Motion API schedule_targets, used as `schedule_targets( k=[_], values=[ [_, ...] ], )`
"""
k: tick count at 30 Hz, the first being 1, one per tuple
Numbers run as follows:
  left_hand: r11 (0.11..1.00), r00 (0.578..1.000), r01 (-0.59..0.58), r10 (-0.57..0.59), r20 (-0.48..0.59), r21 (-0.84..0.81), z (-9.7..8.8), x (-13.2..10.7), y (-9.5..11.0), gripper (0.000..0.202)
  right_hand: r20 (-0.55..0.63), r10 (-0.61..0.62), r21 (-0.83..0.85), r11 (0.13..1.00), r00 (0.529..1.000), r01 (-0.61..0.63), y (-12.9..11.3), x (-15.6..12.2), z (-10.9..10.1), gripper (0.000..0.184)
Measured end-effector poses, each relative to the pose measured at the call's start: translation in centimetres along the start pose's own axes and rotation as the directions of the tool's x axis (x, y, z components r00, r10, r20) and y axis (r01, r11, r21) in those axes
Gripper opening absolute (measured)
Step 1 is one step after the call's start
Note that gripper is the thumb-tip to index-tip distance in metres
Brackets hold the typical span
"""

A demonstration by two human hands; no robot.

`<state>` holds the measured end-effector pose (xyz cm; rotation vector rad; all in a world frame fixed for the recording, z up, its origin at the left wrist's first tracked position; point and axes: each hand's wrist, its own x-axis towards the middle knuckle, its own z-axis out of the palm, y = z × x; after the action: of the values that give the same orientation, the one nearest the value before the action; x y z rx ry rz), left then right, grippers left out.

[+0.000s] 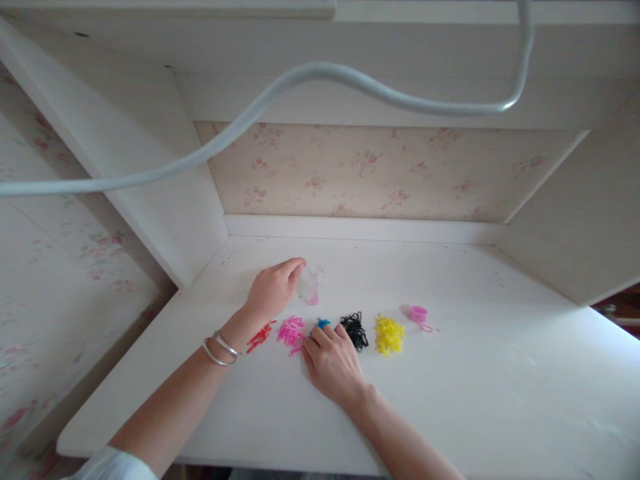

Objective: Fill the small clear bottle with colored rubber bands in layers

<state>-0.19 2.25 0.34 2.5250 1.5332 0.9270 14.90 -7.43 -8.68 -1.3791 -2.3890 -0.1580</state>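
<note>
The left hand is half curled just beside the clear jar, and I can't tell if it has hold of it. The right hand has bent fingers down at the blue bands, between the pink bands and the black bands, maybe pinching some, but I can't see. Yellow bands and red bands lie there too.

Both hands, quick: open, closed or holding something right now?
Left hand: partly curled beside the clear bottle; whether it grips it can't be told.
Right hand: bent over the blue pile; any hold is hidden.
</note>
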Motion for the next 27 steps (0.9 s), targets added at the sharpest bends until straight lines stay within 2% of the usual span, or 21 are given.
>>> schedule_targets(
  k=[2, 4, 8, 11, 14, 19, 23, 27],
  values=[
    [0.998, 0.999, -0.008, 0.004, -0.048, -0.065, -0.4, -1.6, -0.1, 0.027, -0.003, -0.011, -0.005, 1.0, 1.0, 0.011, -0.1, 0.1, 0.0, 0.015],
    [0.995, 1.0, -0.01, 0.007, -0.024, -0.101, -0.6, -3.6, 0.0, 0.024, -0.013, -0.016, -0.004, 1.0, 1.0, 0.016, -0.2, 0.1, 0.0, 0.014],
    [0.994, 0.988, -0.003, 0.02, 0.155, -0.111, 0.1, -7.5, -0.2, 0.022, -0.028, -0.035, 0.003, 0.999, 0.999, 0.035, -0.5, 0.2, 0.2, 0.011],
    [0.994, 0.973, -0.009, 0.034, 0.23, -0.111, 1.1, -9.5, -0.7, 0.021, -0.035, -0.051, 0.006, 0.999, 0.998, 0.051, -0.7, 0.3, 0.3, 0.009],
    [0.997, 0.967, -0.007, 0.027, 0.253, -0.081, 1.4, -10.4, -1.1, 0.021, -0.047, -0.019, 0.047, 0.999, 0.999, 0.021, -0.7, 0.4, 0.1, 0.015],
    [1.0, 0.952, 0.002, -0.005, 0.305, 0.011, 0.5, -10.6, -1.6, 0.018, -0.057, 0.13, 0.235, 0.965, 0.99, -0.113, 0.0, 0.6, -0.7, 0.017],
    [0.998, 0.926, 0.0, -0.025, 0.377, 0.064, 0.3, -11.0, -2.1, 0.018, -0.07, 0.265, 0.481, 0.854, 0.962, -0.201, 0.8, 1.1, -1.3, 0.02],
    [0.999, 0.914, -0.011, -0.007, 0.407, 0.041, 0.8, -11.4, -2.5, 0.018, -0.1, 0.424, 0.644, 0.717, 0.9, -0.266, 2.1, 2.5, -2.7, 0.023]
  ],
)
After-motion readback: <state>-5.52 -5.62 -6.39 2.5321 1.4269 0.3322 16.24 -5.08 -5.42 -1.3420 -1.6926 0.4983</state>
